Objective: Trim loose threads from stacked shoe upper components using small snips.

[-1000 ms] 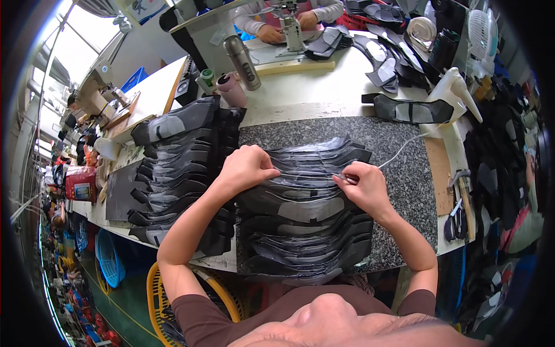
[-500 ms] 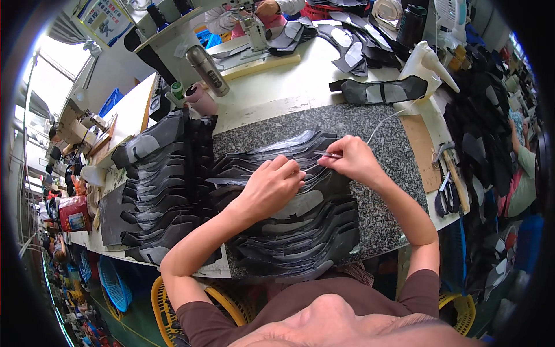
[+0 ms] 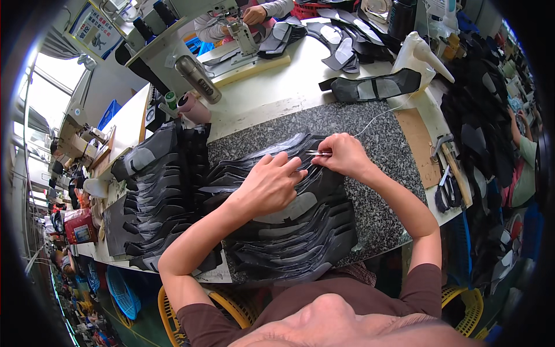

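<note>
Overlapping black and grey cut shoe pieces (image 3: 289, 209) lie in a long fanned row on the speckled stone slab (image 3: 370, 191) before me. Over the middle of that row is my left hand (image 3: 270, 184), its fingers bent but apart, with nothing visible in them. My right hand (image 3: 343, 155) is closed around a small silver tool (image 3: 318, 153) with two thin prongs, perhaps thread snips. Those prongs point left, toward my left fingertips, just above the far part of the row. Whether they touch a piece or a thread I cannot tell.
Another stack of dark pieces (image 3: 151, 199) stands at the left. A steel flask (image 3: 198, 79) and pink thread cone (image 3: 193, 109) are behind it. One piece (image 3: 374, 87) lies beyond the slab. Scissors (image 3: 445, 188) lie right. Across the table, a person works at a sewing machine (image 3: 244, 37).
The fingers of my left hand have spread from a closer pinch. My right hand stays by the row's far part, still gripping the silver tool. The whole view has shifted slightly.
</note>
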A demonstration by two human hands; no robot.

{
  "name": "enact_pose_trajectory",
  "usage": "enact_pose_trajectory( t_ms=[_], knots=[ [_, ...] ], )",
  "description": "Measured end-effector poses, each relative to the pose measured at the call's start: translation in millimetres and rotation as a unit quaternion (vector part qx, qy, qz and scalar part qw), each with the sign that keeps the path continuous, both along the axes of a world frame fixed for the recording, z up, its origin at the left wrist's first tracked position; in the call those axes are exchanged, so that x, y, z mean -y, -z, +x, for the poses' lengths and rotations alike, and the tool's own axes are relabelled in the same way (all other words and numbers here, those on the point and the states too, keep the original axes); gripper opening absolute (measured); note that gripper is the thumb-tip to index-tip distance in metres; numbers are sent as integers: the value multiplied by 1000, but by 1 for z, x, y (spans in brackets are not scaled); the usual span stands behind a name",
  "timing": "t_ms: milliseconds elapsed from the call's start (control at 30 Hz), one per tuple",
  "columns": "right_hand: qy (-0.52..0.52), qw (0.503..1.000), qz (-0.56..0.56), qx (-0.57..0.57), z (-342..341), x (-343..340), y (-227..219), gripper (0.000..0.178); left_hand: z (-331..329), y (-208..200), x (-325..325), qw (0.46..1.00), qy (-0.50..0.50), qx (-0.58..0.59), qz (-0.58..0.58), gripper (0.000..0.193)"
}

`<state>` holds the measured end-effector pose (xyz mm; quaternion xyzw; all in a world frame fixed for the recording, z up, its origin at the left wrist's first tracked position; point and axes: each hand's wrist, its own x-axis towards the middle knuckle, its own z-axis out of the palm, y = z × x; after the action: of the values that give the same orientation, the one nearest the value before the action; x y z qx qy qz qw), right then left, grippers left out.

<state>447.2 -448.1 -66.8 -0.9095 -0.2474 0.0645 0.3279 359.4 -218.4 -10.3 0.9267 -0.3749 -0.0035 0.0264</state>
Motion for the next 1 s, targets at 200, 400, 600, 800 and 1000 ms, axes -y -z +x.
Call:
enact_pose_trajectory(
  t_ms=[200, 400, 600, 800, 1000],
  knots=[
    [-24, 996, 22, 88, -6, 0, 12, 27, 12, 4, 9, 998, 0, -4, 57, 52],
    [4, 987, 59, -149, -17, 41, -7, 55, 12, 5, 10, 999, 1, -2, 49, 55],
    [34, 996, -55, -65, -14, 38, 13, 60, 8, 3, 9, 999, -5, -12, 36, 58],
    [19, 996, -77, -49, -8, 24, 11, 60, 3, 3, 7, 1000, -6, -4, 17, 58],
    [-12, 998, -54, 8, -5, 14, 21, 55, -1, 7, 14, 996, -75, -9, -41, 45]
  ],
)
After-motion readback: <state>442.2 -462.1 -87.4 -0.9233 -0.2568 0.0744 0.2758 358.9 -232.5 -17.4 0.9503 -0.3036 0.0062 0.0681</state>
